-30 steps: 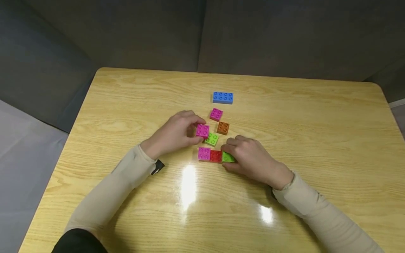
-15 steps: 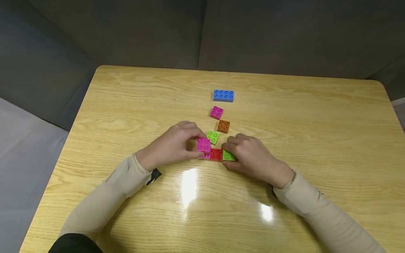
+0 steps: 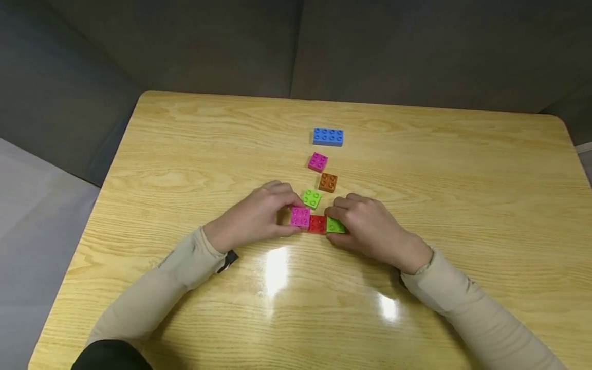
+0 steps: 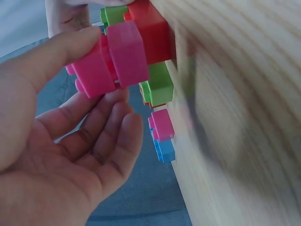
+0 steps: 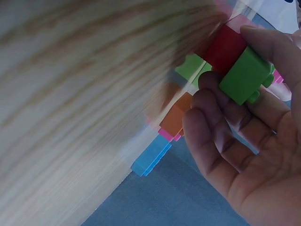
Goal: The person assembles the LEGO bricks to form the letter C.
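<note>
My left hand (image 3: 256, 213) pinches a pink toy brick (image 3: 300, 217) between thumb and fingers. In the left wrist view this held brick (image 4: 91, 70) sits over a second pink brick (image 4: 129, 54), with studs showing in a narrow gap between them. That lower pink brick rests on the left end of a red brick (image 3: 317, 224). At the red brick's other end, my right hand (image 3: 370, 228) grips a green brick (image 3: 335, 225) by its sides. The right wrist view shows this green brick (image 5: 247, 75) against the red brick (image 5: 225, 49), thumb and fingers around it.
Behind the hands, a lime green brick (image 3: 312, 199), an orange-brown brick (image 3: 328, 182), another pink brick (image 3: 317, 162) and a longer blue brick (image 3: 328, 137) lie in a loose line on the wooden table (image 3: 208, 139). A grey partition (image 3: 208, 46) stands beyond the far edge.
My left hand has brought its pink brick from beside the lime brick toward me, over the pink brick on the red one. My right hand stays on the green brick.
</note>
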### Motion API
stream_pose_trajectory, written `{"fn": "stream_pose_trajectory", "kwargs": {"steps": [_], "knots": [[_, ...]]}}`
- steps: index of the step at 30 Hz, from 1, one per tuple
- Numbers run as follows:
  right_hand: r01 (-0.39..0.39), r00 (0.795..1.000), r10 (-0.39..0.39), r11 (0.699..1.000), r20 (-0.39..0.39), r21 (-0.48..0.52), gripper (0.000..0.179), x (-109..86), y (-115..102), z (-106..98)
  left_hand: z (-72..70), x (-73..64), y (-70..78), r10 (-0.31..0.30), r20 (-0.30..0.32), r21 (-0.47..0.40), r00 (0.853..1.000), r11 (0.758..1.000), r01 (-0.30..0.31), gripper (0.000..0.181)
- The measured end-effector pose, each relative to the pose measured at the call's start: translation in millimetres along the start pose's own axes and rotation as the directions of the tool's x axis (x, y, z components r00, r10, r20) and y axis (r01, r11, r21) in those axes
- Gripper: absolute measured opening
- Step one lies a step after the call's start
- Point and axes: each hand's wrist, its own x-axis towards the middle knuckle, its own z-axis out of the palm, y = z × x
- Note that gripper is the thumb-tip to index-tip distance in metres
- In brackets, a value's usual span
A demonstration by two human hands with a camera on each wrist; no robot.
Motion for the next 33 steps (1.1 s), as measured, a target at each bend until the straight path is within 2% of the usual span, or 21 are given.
{"fn": "stream_pose_trajectory", "kwargs": {"steps": [6, 13, 17, 24, 33], "knots": [[0.004, 1.000, -0.004, 1.000, -0.005, -0.004, 0.031, 0.6, 0.3, 0.1, 2.3, -0.2, -0.4, 0.026, -0.023, 0.020, 0.999, 0.999, -0.025, 0.038], [-0.004, 1.000, 0.004, 1.000, -0.012, -0.016, 0.036, -0.3, -1.2, -0.6, 5.4, -0.3, 0.2, -0.001, -0.015, -0.019, 1.000, 1.000, 0.001, 0.036], [-0.005, 0.999, 0.004, 1.000, -0.041, -0.030, 0.045, -0.1, -3.3, -1.7, 5.8, -0.5, 0.7, 0.005, -0.022, -0.029, 1.000, 1.000, -0.005, 0.035], [-0.005, 0.987, 0.016, 0.998, -0.162, 0.069, 0.044, 11.0, -14.1, -0.5, 6.2, 0.1, 1.6, 0.015, -0.026, -0.020, 1.000, 1.000, -0.015, 0.034], [-0.025, 0.985, 0.048, 0.990, -0.163, 0.136, 0.044, 19.0, -23.3, 6.3, 5.7, 0.2, 1.6, 0.028, -0.032, -0.009, 0.999, 1.000, -0.028, 0.032]]}}
